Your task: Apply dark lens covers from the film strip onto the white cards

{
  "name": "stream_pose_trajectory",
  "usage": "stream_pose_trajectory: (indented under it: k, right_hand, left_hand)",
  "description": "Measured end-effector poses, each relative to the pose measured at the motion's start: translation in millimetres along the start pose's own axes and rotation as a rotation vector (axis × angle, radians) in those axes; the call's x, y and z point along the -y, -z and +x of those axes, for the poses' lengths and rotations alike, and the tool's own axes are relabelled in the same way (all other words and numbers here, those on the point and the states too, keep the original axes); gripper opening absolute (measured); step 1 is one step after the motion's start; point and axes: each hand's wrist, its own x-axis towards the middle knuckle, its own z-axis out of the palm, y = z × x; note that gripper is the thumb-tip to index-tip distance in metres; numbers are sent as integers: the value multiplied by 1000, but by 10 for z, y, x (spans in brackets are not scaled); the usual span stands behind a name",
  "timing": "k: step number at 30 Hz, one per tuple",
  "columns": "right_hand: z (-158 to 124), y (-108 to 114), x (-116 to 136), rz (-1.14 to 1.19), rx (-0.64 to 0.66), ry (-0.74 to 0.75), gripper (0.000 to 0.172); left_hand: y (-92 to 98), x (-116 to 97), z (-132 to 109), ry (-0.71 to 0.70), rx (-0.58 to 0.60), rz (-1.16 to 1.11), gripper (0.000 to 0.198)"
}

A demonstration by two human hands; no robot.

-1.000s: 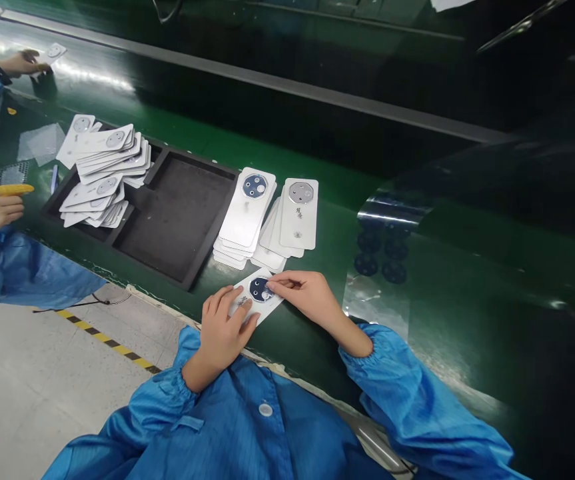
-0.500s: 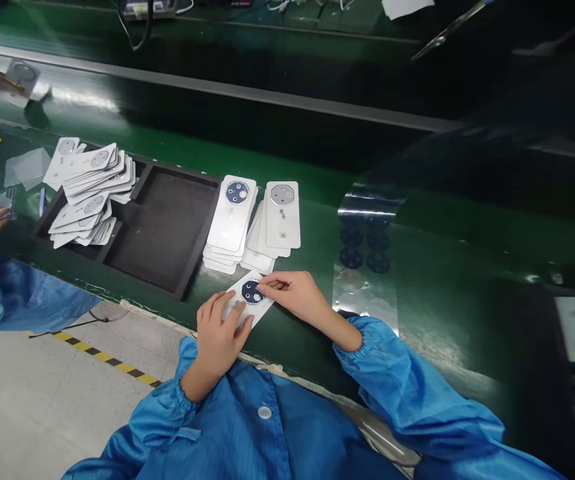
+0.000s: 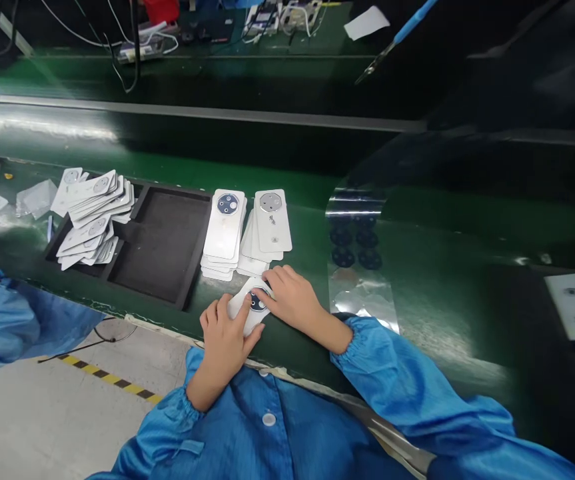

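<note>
Right hand (image 3: 290,300) slid over white cover (image 3: 247,312), fingertips pressing; left hand (image 3: 224,333) still pinning it flat.

Tray (image 3: 160,283) left of 2 stacks (image 3: 223,230); film sheet (image 3: 360,293) right.

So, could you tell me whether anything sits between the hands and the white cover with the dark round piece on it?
Nothing visible does. The left hand already lies on the white cover, and the right hand presses its fingertips onto the dark round piece. The two stacks of covers lie beyond them, apart.
</note>
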Motion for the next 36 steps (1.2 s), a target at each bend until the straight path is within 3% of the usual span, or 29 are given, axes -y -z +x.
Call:
stream_pose_trajectory:
  k: [3, 7, 8, 10, 13, 15, 18, 20, 22, 25, 28, 31, 33, 36]
  right_hand:
    - [23, -9, -51, -8, -21, -14, 23]
    - [155, 134, -223, 17, -135, -151, 20]
    - [226, 188, -283, 23, -171, -202, 22]
    - [425, 292, -402, 40, -221, -299, 44]
    - [852, 388, -509, 84, -221, -418, 84]
    - [1157, 408, -502, 116, -190, -489, 100]
    - [1467, 405, -387, 153, -120, -552, 104]
    - [1493, 402, -285, 167, -88, -541, 98]
    - [1368, 412, -214, 166, -105, -497, 94]
    - [1002, 482, -262, 162, -155, -365, 85]
    - [601, 637, -556, 194, -132, -263, 54]
    - [248, 852, -990, 207, -161, -278, 28]
    - [40, 987, -1247, 187, -227, -286, 21]
    - [-200, 1078, -1468, 158, -296, -241, 27]
  left_hand:
    - [-4, 16, -6, 15, -21, -19, 59]
    - [102, 47, -22, 72, -105, -78, 78]
    - [160, 66, 2, 81, -142, -96, 77]
    - [298, 116, 136, 97, -229, -93, 71]
    - [448, 193, 621, 237, -318, 50, 80]
    - [433, 230, 1082, 366, -323, 109, 85]
    - [276, 257, 1687, 411, -355, 117, 82]
    - [192, 256, 1840, 402, -374, 109, 84]
    - [192, 236, 1710, 350, -405, 94, 84]
    - [307, 158, 1074, 144, -418, 57, 64]
    - [365, 68, 283, -193, -272, -11, 34]
    - [264, 86, -270, -384, -77, 39, 42]
    - [162, 155, -442, -442, -29, 115, 51]
    - [71, 231, -472, -473, -36, 140, 57]
